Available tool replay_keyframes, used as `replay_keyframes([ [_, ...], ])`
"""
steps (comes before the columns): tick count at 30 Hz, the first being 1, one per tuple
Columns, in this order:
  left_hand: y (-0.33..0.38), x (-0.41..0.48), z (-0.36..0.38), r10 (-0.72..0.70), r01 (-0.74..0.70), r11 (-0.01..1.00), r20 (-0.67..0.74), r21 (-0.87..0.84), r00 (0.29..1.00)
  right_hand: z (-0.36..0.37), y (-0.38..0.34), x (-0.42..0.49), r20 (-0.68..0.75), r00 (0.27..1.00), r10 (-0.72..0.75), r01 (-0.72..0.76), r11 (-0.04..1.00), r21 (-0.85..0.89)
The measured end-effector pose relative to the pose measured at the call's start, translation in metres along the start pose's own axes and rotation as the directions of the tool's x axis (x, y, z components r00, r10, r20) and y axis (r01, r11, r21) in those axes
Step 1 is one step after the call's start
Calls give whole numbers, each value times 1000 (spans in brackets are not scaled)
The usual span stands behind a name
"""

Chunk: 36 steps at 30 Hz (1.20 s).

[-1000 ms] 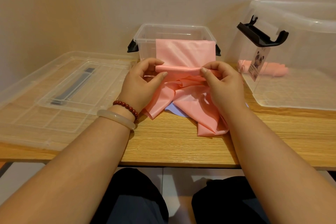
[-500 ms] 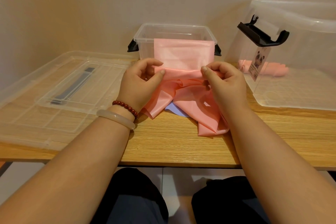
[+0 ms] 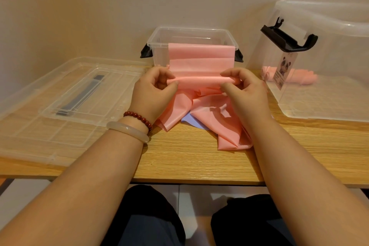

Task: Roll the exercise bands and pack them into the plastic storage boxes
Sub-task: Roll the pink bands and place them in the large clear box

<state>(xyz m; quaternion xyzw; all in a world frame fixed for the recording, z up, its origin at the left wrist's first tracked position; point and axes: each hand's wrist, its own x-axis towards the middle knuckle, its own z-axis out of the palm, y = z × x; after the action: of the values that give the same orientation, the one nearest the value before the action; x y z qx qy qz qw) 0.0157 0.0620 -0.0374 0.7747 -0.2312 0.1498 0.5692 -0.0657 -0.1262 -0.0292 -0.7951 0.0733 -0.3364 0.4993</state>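
Observation:
A pink exercise band (image 3: 200,60) hangs over the front rim of a small clear storage box (image 3: 191,34) at the back of the table. Its near end is wound into a thin roll held between my hands. My left hand (image 3: 153,94) pinches the roll's left end with thumb and fingers. My right hand (image 3: 244,92) pinches the right end the same way. More pink band lies crumpled (image 3: 217,122) on the table under my hands, with a lilac band (image 3: 192,122) peeking out beneath it. A rolled pink band (image 3: 299,78) lies inside the large clear box (image 3: 329,50) at right.
A large clear lid (image 3: 40,126) with a smaller lid (image 3: 85,94) on top lies on the wooden table (image 3: 189,162) at left. The large box at right has a black latch (image 3: 287,39) and a panda label. A wall stands close behind the boxes.
The roll between my hands has grown a little and moved slightly towards the small box, taking up more of the hanging band. My hands stay at its two ends.

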Motion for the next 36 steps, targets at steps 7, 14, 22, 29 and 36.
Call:
replay_keyframes([
  [7, -1, 2, 1, -7, 7, 999, -6, 33, 1000, 0, 1, 1, -8, 1000, -5, 5, 1000, 22],
  [14, -1, 2, 2, -24, 24, 1000, -4, 10, 1000, 0, 2, 2, -17, 999, 40, -39, 999, 9],
  [22, 3, 0, 1, -34, 32, 999, 85, 23, 996, 0, 2, 2, -5, 999, 33, -33, 999, -18],
  [29, 5, -3, 1, -8, 6, 1000, 76, 27, 997, 1, 3, 2, -17, 999, 45, -45, 999, 3],
  [36, 6, -2, 0, -28, 30, 999, 81, -27, 996, -1, 1, 1, 28, 999, 19, -20, 998, 55],
])
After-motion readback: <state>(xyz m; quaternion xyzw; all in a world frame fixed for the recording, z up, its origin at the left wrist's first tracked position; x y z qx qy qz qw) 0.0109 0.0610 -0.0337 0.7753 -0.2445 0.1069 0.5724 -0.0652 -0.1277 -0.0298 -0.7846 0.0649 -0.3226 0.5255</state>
